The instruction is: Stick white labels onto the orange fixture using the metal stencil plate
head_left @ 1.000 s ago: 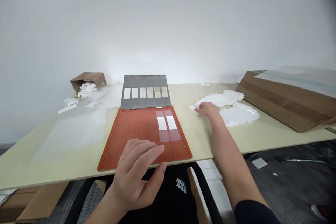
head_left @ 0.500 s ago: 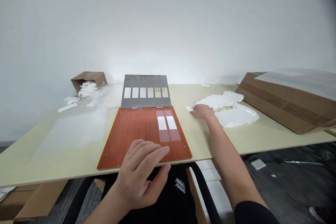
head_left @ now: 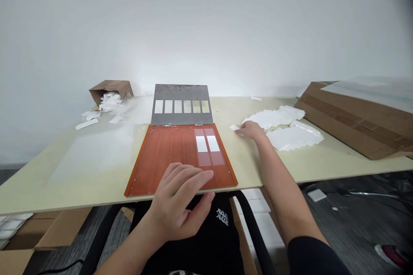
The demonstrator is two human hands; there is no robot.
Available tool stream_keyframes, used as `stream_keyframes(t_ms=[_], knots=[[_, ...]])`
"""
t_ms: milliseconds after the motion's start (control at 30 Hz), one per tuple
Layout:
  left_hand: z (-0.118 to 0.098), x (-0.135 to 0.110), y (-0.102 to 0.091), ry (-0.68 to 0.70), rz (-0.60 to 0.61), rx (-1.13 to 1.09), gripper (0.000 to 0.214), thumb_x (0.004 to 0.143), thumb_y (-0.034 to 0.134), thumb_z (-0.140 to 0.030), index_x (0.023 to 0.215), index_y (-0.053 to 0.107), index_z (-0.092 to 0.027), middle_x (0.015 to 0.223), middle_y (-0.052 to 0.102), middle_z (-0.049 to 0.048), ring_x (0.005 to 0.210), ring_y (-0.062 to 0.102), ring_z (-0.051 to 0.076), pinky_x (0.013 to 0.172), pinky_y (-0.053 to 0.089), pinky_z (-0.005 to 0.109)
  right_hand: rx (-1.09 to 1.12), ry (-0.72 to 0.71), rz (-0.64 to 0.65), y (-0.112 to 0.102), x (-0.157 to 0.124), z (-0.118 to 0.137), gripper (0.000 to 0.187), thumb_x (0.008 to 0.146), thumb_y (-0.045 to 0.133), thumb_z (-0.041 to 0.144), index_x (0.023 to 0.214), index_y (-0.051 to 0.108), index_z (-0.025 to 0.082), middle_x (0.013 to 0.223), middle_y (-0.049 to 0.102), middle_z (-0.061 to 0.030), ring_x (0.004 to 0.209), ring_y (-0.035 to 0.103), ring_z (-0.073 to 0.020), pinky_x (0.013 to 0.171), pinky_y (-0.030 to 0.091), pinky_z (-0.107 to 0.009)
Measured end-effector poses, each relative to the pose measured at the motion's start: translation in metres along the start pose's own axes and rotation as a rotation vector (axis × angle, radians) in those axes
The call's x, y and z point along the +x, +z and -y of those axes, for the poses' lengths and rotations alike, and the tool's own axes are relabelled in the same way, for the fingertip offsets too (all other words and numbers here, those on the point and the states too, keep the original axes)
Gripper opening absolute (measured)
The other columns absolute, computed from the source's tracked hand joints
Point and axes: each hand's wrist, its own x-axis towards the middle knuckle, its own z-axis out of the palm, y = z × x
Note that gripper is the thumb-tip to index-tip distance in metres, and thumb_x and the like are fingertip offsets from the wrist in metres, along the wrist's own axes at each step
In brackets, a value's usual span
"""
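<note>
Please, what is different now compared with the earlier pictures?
The right hand, with a white card at its fingertips, moved slightly left, away from the fanned pile toward the red board. The left hand stayed empty; the board's two cards stayed put.

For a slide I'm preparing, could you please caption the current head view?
Right hand at a white card; left hand open by a red board hinged to a grey plate.

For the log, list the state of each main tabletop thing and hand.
Orange rectangular board, flat, bearing two white rectangular cards
Grey rectangular windowed flap, hinged open
Small brown cardboard box, open, white strips spilled out
Thin white sheets, fanned in two rows
Large brown cardboard box, partly covered by translucent sheeting
Left hand, half open, holding nothing visible
Right hand, pinching a small white card
</note>
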Motion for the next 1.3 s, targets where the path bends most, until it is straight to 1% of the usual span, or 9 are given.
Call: stream_keyframes(t_ms=[200,433,533,633,733,867,967,1100,1300], knots=[[0.000,-0.002,0.001,0.000,0.003,-0.011,0.032,0.079,0.059,-0.008,0.111,0.058,-0.014,0.086,0.069,0.0067,0.076,0.062,0.016,0.069,0.052,0.033,0.036,0.028,-0.015,0.003,0.002,0.000,0.032,0.070,0.066,0.045,0.093,0.071,0.024,0.107,0.071,-0.0089,0.105,0.063,-0.0299,0.091,0.045,-0.045],[0.000,-0.002,0.002,-0.019,0.012,-0.021,0.033,0.079,0.059,-0.008,0.112,0.058,-0.013,0.088,0.068,0.0060,0.078,0.062,0.016,0.071,0.052,0.033,0.065,0.032,0.012,0.007,0.011,-0.003,0.031,0.067,0.067,0.044,0.087,0.071,0.021,0.101,0.072,-0.0091,0.101,0.064,-0.0291,0.084,0.047,-0.039],[0.000,-0.003,0.001,-0.026,0.023,-0.024,0.034,0.079,0.060,-0.007,0.112,0.058,-0.013,0.088,0.068,0.0067,0.079,0.062,0.017,0.073,0.051,0.033,0.075,0.033,0.004,0.008,0.013,-0.004,0.034,0.066,0.069,0.044,0.091,0.069,0.022,0.100,0.071,-0.0081,0.100,0.064,-0.0282,0.084,0.047,-0.038],[0.001,-0.004,0.001,-0.028,0.029,-0.029,0.034,0.079,0.060,-0.007,0.113,0.057,-0.013,0.089,0.068,0.0069,0.079,0.061,0.017,0.073,0.051,0.033,0.076,0.046,-0.032,0.007,0.012,-0.004,0.042,0.064,0.071,0.043,0.100,0.065,0.023,0.103,0.070,-0.0074,0.102,0.063,-0.0280,0.089,0.044,-0.042],[0.001,-0.005,0.001,-0.031,0.036,-0.028,0.035,0.079,0.060,-0.007,0.113,0.057,-0.013,0.089,0.068,0.0067,0.079,0.061,0.016,0.072,0.050,0.033,0.050,0.098,-0.089,0.005,0.010,-0.006,0.048,0.065,0.071,0.037,0.110,0.059,0.023,0.107,0.068,-0.0090,0.106,0.061,-0.0299,0.097,0.036,-0.051],[0.001,-0.006,0.002,-0.035,0.049,-0.026,0.035,0.079,0.061,-0.007,0.113,0.057,-0.012,0.089,0.067,0.0066,0.080,0.060,0.016,0.073,0.050,0.033,0.006,0.198,-0.157,0.000,0.008,-0.011,0.048,0.069,0.069,0.028,0.114,0.056,0.019,0.109,0.066,-0.0132,0.112,0.059,-0.0327,0.102,0.029,-0.056],[0.001,-0.007,0.002,-0.031,0.048,-0.034,0.035,0.079,0.060,-0.006,0.114,0.057,-0.012,0.089,0.067,0.0066,0.080,0.060,0.016,0.073,0.050,0.033,0.004,0.268,-0.195,-0.002,0.007,-0.017,0.053,0.072,0.069,0.027,0.122,0.053,0.016,0.117,0.061,-0.0182,0.118,0.056,-0.0344,0.101,0.034,-0.053],[0.001,-0.007,0.002,-0.037,0.061,-0.032,0.037,0.079,0.061,-0.007,0.116,0.056,-0.013,0.090,0.067,0.0069,0.082,0.060,0.017,0.074,0.050,0.034,0.031,0.311,-0.220,-0.001,0.007,-0.023,0.063,0.073,0.071,0.032,0.130,0.049,0.015,0.125,0.053,-0.0225,0.119,0.054,-0.0359,0.090,0.046,-0.046],[0.003,-0.009,0.004,-0.049,0.086,-0.030,0.037,0.080,0.061,-0.008,0.116,0.055,-0.014,0.091,0.068,0.0066,0.082,0.060,0.017,0.075,0.049,0.034,0.071,0.259,-0.255,0.002,0.009,-0.023,0.055,0.075,0.070,0.030,0.126,0.053,0.016,0.125,0.051,-0.0206,0.115,0.057,-0.0334,0.089,0.049,-0.043]])
